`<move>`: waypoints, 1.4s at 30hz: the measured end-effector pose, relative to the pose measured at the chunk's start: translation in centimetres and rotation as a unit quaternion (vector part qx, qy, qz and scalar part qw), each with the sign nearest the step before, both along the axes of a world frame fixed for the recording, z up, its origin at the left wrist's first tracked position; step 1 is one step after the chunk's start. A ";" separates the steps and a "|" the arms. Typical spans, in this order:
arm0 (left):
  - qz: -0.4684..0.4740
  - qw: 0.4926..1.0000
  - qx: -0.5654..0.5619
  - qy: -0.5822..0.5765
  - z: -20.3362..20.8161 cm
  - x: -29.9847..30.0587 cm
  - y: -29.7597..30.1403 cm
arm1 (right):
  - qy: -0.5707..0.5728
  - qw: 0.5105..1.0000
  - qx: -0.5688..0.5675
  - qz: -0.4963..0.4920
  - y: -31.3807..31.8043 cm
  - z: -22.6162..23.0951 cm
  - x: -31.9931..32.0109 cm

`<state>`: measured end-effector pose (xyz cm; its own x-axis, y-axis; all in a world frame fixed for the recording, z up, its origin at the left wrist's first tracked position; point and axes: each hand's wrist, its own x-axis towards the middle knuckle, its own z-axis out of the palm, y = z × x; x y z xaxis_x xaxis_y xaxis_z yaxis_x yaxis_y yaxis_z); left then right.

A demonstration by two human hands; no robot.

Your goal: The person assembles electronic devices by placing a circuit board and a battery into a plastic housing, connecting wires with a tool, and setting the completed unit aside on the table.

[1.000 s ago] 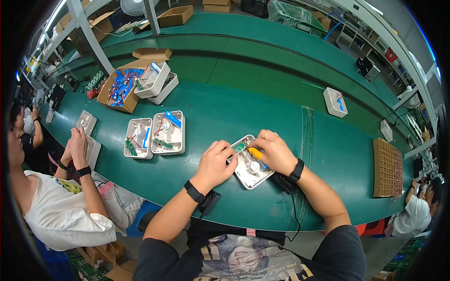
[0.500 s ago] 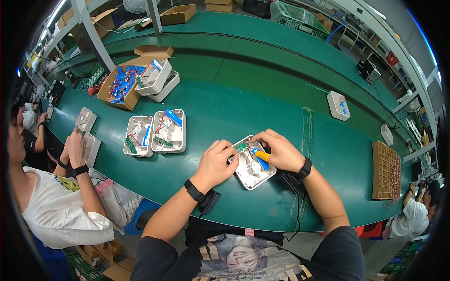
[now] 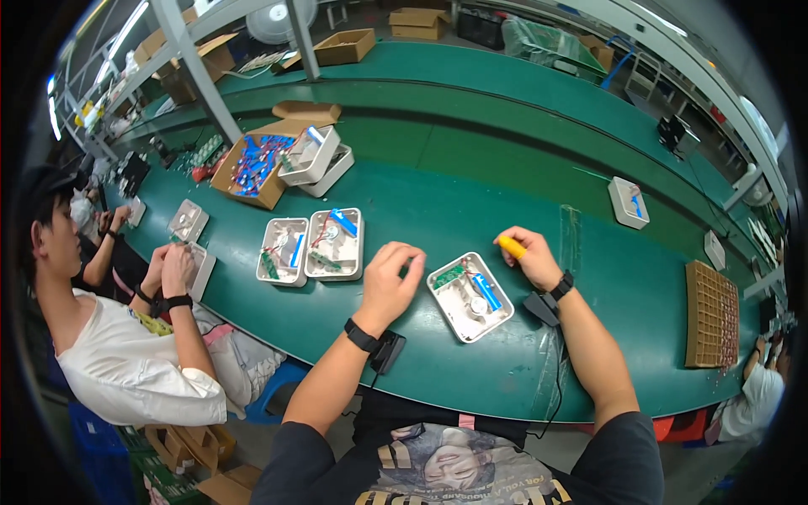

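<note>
An open white plastic housing lies tilted on the table between my hands. In it are a blue battery cell, a green circuit board, thin wires and a round pale part. My left hand is left of the housing and apart from it, fingers loosely bent, nothing seen in them. My right hand hovers at its upper right corner, fingers bent and partly apart. A yellow sleeve-like cover appears to sit on one of its digits, seemingly the thumb. Black bands circle both wrists.
Two similar filled housings stand to the left. Behind them, stacked housings lean by a cardboard box of blue cells. A divided brown tray and another housing are at right. A co-worker sits at left.
Both my hands have come off the housing and moved apart, the left to its left side, the right to its upper right. The whole view has shifted, so surroundings appear farther right.
</note>
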<state>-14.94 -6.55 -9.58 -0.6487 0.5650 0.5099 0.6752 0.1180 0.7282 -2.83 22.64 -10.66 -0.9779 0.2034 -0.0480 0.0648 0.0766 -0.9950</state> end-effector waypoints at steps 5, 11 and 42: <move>-0.043 0.998 -0.019 0.045 -0.4 0.4 0.8 | 0.038 0.998 0.036 0.030 -1.7 0.5 0.2; -0.092 0.994 -0.057 -0.030 -0.4 0.9 0.7 | 0.033 0.993 0.069 0.091 -2.2 1.7 0.7; -0.035 0.994 0.058 0.086 0.2 2.1 0.9 | -0.034 0.980 -0.132 0.149 -4.0 -1.3 6.0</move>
